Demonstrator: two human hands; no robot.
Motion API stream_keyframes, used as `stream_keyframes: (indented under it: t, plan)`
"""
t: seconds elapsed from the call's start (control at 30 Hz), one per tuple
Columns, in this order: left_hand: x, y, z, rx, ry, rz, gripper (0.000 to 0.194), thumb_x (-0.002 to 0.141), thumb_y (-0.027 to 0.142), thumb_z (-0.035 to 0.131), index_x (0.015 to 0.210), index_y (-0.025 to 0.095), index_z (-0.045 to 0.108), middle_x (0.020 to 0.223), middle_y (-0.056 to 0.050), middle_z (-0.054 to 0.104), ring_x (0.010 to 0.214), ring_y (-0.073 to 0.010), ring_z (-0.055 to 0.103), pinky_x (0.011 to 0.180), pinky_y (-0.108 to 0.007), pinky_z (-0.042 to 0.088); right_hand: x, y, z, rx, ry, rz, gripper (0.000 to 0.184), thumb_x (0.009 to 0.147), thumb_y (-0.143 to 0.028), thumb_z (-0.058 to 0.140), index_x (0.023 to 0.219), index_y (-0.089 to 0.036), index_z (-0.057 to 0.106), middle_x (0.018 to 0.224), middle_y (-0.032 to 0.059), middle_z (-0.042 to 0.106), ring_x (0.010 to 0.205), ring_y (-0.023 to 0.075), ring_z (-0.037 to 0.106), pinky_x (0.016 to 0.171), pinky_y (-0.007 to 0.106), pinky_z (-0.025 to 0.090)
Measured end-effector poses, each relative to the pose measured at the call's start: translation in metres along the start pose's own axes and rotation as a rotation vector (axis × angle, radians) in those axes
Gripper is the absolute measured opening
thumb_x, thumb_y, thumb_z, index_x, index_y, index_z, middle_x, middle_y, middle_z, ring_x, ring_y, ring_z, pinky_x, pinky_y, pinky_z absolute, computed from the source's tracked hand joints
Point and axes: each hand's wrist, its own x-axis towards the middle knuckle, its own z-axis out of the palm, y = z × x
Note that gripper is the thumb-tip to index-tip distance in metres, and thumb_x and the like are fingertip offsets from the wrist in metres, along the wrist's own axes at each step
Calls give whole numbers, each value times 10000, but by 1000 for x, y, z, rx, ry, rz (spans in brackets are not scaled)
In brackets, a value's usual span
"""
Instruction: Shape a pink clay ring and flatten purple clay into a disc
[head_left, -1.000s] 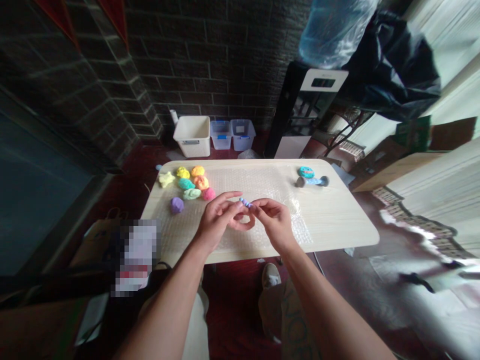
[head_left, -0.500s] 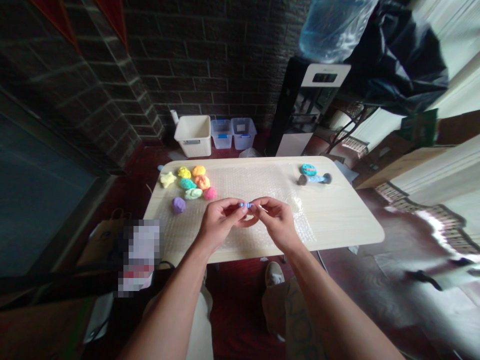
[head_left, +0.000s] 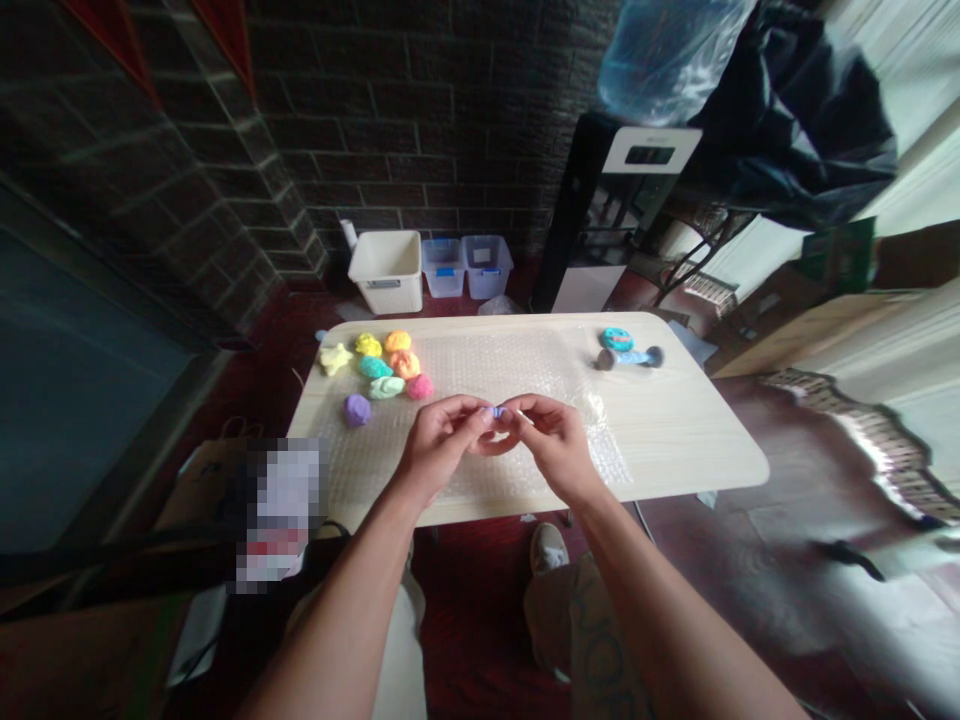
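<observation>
Above the table's middle, my left hand (head_left: 448, 438) and my right hand (head_left: 551, 432) meet at the fingertips. Pinched between them is a small purple-blue clay piece (head_left: 496, 411), mostly covered by the fingers. A thin white stick (head_left: 529, 416) pokes out by my right thumb; whether it joins the clay I cannot tell. Left of my hands, soft clay lumps lie in a group: a purple lump (head_left: 358, 410), a pink lump (head_left: 420, 386), a pale green lump (head_left: 387, 388), a teal lump (head_left: 376, 367), and several in orange and yellow.
Bubble wrap (head_left: 495, 350) covers much of the pale table (head_left: 697, 440). At its far right sit a blue clay bar with grey ends (head_left: 631, 358) and a teal clay disc (head_left: 617, 339). Plastic bins (head_left: 386, 265) and a water dispenser (head_left: 607, 210) stand behind the table.
My left fingertips have slid slightly right and cover more of the clay piece, so less of it shows. Everything on the table stays in place.
</observation>
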Motion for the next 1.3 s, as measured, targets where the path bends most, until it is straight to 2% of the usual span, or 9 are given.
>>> stream_keyframes:
  t: [0.27,0.4,0.57,0.63,0.77,1.03,1.17,1.3]
  plan:
    - [0,-2,0,-28,-10,-14,277,842,384,862,975,145,820,961,-112,823,871,-230,773,825,-351,642,0,-5,-1,-16,-21,-17,271,856,-445,856,901,-183,803,855,59,789,770,171,702,707,299,575]
    - [0,1,2,-18,-12,-4,286,827,386,875,961,138,827,961,-121,829,887,-241,775,817,-349,640,-1,-9,-1,-20,-36,-12,301,848,-475,859,900,-185,800,873,64,789,784,179,712,723,315,589]
    - [1,2,1,-45,-4,-21,273,832,357,874,1015,163,816,936,-95,815,898,-215,764,797,-302,610,0,-7,-4,-13,-14,-6,272,848,-457,862,892,-195,804,869,61,796,794,192,730,742,331,607]
    - [2,1,1,-85,16,-30,266,835,346,870,1025,175,795,829,-52,785,846,-195,754,804,-307,600,1,-6,-6,-7,4,-1,258,846,-440,866,893,-194,807,878,63,801,804,193,733,756,332,609]
    - [3,-2,0,-88,43,-10,224,826,340,871,916,162,770,666,1,694,703,-158,695,786,-323,590,2,-4,-8,4,8,-4,248,847,-426,866,897,-190,808,884,66,802,821,198,739,756,332,616]
    - [2,-3,0,-42,66,37,217,819,346,879,908,157,819,711,-30,744,679,-150,670,690,-284,541,2,-2,-4,12,-13,-16,263,858,-432,856,892,-177,803,873,69,795,816,196,729,743,331,612]
    - [2,-3,0,-46,67,45,198,799,317,897,895,156,835,720,-31,753,638,-120,623,667,-263,517,2,-3,-6,-2,-14,-21,272,859,-442,852,897,-177,804,883,73,798,827,200,732,755,336,613]
    - [2,-1,0,-68,73,33,203,782,312,909,875,151,829,694,-24,742,644,-127,643,667,-261,526,1,-6,-6,0,-10,-16,278,847,-456,859,894,-187,808,881,72,802,821,204,736,750,343,623]
